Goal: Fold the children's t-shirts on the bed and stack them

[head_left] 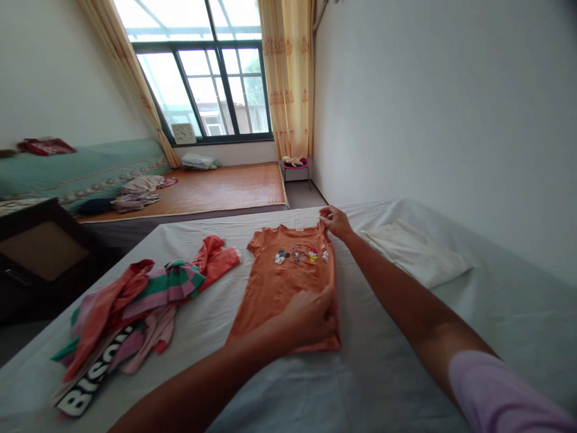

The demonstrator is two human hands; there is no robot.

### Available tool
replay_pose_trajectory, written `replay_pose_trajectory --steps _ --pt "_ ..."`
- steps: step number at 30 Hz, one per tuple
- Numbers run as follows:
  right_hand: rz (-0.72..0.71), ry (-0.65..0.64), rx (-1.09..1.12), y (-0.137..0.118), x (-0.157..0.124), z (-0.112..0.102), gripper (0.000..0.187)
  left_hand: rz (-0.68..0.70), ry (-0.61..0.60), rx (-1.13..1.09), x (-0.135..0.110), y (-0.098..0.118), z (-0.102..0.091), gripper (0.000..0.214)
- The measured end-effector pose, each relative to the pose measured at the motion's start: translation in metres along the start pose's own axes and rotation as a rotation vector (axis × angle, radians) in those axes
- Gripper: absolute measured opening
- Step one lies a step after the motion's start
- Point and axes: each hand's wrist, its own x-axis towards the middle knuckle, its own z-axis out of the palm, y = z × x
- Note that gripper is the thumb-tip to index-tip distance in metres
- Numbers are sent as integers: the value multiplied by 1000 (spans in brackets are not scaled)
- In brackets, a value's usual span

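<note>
An orange T-shirt with cartoon faces printed across its chest lies spread on the pale bed sheet, its neckline toward the window. Its right side is turned inward, so only the left short sleeve sticks out. My left hand is closed on the shirt's right edge, low on the body; its fingertips are partly hidden. Up at the right shoulder, my right hand pinches the fabric between thumb and fingers.
Left of the shirt lies a heap of crumpled pink, green and striped clothes. A folded white garment rests on the right. Beyond stand a mat-covered bed, a small stool and a dark cabinet. A wall borders the right.
</note>
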Motion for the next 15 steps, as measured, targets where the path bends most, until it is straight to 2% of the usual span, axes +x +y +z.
replay_pose_trajectory --steps 3,6,10,12,15 --pt "-54 -148 -78 -29 11 35 23 -85 10 -71 -28 -20 -1 14" --pt "-60 -272 -129 -44 9 61 25 -140 2 -108 -48 -37 7 13" --pt "-64 -263 -184 -41 -6 65 31 -213 44 -51 -64 -54 7 36" --pt "-88 -290 -226 -33 -21 62 33 -221 77 26 -66 -65 2 33" --pt "-126 -444 -376 -18 -50 64 41 -268 113 124 -59 -97 -14 25"
